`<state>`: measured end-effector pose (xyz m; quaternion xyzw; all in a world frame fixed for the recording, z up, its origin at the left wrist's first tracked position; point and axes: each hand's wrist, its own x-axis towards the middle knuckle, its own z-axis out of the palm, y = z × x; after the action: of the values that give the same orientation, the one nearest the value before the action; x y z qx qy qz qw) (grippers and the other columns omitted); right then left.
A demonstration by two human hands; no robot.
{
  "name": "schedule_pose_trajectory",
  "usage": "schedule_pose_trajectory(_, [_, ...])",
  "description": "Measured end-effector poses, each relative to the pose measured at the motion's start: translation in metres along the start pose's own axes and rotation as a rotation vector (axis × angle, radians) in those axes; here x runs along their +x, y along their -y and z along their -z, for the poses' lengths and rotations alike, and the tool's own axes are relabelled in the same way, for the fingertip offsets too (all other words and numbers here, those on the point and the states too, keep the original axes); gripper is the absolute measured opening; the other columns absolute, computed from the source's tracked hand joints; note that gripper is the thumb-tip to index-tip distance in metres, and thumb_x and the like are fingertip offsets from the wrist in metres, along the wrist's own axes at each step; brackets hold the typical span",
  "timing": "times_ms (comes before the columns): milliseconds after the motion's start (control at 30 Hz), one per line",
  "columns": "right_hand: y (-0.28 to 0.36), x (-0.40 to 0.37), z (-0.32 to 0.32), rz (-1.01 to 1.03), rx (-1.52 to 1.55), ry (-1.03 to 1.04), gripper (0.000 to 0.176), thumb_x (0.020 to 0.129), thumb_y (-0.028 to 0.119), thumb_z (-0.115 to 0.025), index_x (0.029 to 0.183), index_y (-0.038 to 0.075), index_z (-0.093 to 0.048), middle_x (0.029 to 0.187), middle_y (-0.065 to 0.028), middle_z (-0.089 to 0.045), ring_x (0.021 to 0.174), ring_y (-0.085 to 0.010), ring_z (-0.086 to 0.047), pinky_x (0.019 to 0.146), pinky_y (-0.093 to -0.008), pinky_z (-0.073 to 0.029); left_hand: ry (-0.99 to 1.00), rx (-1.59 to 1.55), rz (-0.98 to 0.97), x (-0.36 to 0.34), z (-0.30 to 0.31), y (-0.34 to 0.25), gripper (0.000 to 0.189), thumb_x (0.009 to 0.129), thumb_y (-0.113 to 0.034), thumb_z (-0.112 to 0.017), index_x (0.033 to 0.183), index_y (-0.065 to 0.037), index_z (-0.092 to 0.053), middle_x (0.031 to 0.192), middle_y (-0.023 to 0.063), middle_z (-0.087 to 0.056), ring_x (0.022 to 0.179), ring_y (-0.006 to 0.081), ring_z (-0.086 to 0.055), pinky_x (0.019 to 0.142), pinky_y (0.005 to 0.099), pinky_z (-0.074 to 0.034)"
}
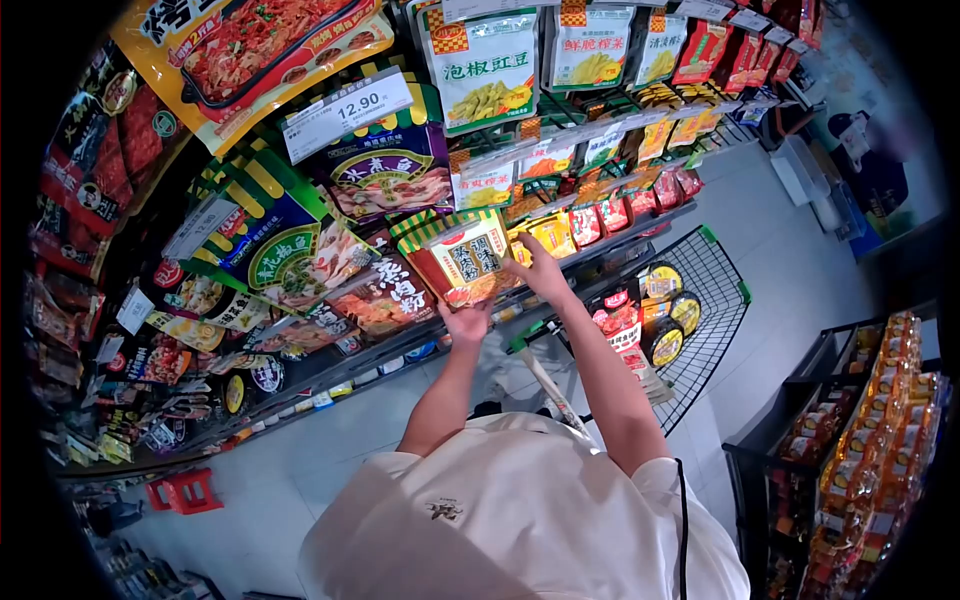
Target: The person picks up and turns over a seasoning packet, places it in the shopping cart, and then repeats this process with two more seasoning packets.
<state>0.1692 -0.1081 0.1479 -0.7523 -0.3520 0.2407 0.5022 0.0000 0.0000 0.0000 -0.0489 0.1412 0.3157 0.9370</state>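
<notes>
With both hands, I grip the yellow-fronted packet (462,262) before the shelved pouches (380,295), my left hand (467,321) under its lower edge and my right hand (540,268) at its right edge (neither appears nearer), its long axis indeterminate from this angle.

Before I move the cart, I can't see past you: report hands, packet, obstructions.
Left hand at the packet's lower edge. Right hand at its right edge. Shopping cart partly behind right forearm in view.
</notes>
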Motion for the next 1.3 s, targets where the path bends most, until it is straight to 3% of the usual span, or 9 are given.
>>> schedule_pose_trajectory(100, [-0.013,0.039,0.005,0.036,0.184,0.053,0.097,0.084,0.038,-0.082,0.153,-0.007,-0.029,0.147,-0.0224,-0.047,0.137,-0.0287,-0.045,0.112,-0.0389,-0.038,0.025,0.001,0.022,-0.004,0.008,0.025,0.082,0.089,-0.064,-0.053,0.152,-0.014,-0.036,0.158,0.0123,-0.036,0.144,0.0366,-0.034,0.118,0.0652,-0.023])
schedule_pose_trajectory(167, [0.036,0.049,0.010,-0.008,0.283,0.181,0.093,0.083,0.038,-0.083,0.150,-0.006,-0.035,0.143,-0.0202,-0.051,0.131,-0.0264,-0.050,0.109,-0.0377,-0.041,-0.014,-0.007,0.043,-0.005,-0.004,0.010,0.082,0.089,-0.064,-0.054,0.151,-0.014,-0.037,0.157,0.0121,-0.036,0.144,0.0364,-0.034,0.118,0.0657,-0.022])
schedule_pose_trajectory(233, [0.047,0.067,0.003,-0.034,0.289,0.210,0.072,0.084,0.035,-0.083,0.136,-0.003,-0.052,0.129,-0.0139,-0.063,0.115,-0.0202,-0.060,0.099,-0.0355,-0.048,-0.011,-0.042,0.055,-0.008,-0.009,0.000,0.077,0.095,-0.061,-0.046,0.153,-0.012,-0.031,0.160,0.0151,-0.030,0.147,0.0406,-0.027,0.118,0.0676,-0.019])
schedule_pose_trajectory(467, [0.040,0.081,-0.006,-0.162,0.535,0.259,0.035,0.089,0.020,-0.076,0.116,0.000,-0.068,0.107,-0.0055,-0.072,0.094,-0.0123,-0.066,0.085,-0.0297,-0.052,-0.039,-0.088,0.106,-0.018,-0.013,0.003,0.076,0.097,-0.059,-0.044,0.154,-0.011,-0.031,0.162,0.0177,-0.025,0.149,0.0414,-0.022,0.118,0.0701,-0.016])
schedule_pose_trajectory(733, [0.059,0.057,0.004,-0.220,0.581,0.256,0.046,0.088,0.018,-0.079,0.124,-0.002,-0.059,0.114,-0.0089,-0.070,0.102,-0.0153,-0.067,0.089,-0.0302,-0.055,-0.098,-0.043,0.146,-0.040,-0.026,0.009,0.073,0.098,-0.056,-0.046,0.154,-0.011,-0.032,0.160,0.0169,-0.031,0.148,0.0422,-0.024,0.117,0.0712,-0.015])
schedule_pose_trajectory(933, [0.066,0.015,0.005,-0.171,0.713,0.190,0.038,0.091,0.015,-0.075,0.123,0.001,-0.062,0.113,-0.0059,-0.070,0.100,-0.0119,-0.066,0.087,-0.0291,-0.054,-0.011,0.010,0.212,-0.045,-0.014,0.011,0.078,0.097,-0.063,-0.041,0.157,-0.014,-0.027,0.162,0.0159,-0.028,0.148,0.0421,-0.027,0.115,0.0721,-0.021])
schedule_pose_trajectory(1033, [0.068,-0.005,0.003,-0.157,0.702,0.125,0.036,0.093,0.017,-0.073,0.124,0.001,-0.062,0.113,-0.0055,-0.070,0.099,-0.0109,-0.066,0.087,-0.0285,-0.054,-0.087,0.035,0.228,-0.051,-0.018,0.012,0.069,0.100,-0.056,-0.037,0.155,-0.014,-0.032,0.161,0.0149,-0.032,0.148,0.0407,-0.026,0.118,0.0696,-0.015])
schedule_pose_trajectory(1200, [0.056,-0.019,-0.002,-0.173,0.728,0.114,0.032,0.095,0.018,-0.071,0.121,0.000,-0.063,0.108,-0.0040,-0.071,0.094,-0.0088,-0.065,0.082,-0.0273,-0.054,0.017,0.017,0.265,-0.063,0.011,0.002,0.069,0.100,-0.054,-0.039,0.156,-0.015,-0.031,0.163,0.0133,-0.028,0.150,0.0390,-0.024,0.119,0.0697,-0.013])
schedule_pose_trajectory(1300, [0.056,-0.023,-0.003,-0.219,0.573,0.150,0.046,0.089,0.027,-0.079,0.121,-0.001,-0.062,0.107,-0.0056,-0.070,0.093,-0.0096,-0.065,0.081,-0.0274,-0.054,0.092,0.026,0.261,-0.074,0.014,-0.001,0.070,0.099,-0.054,-0.043,0.156,-0.016,-0.031,0.163,0.0112,-0.029,0.150,0.0369,-0.024,0.119,0.0697,-0.014])
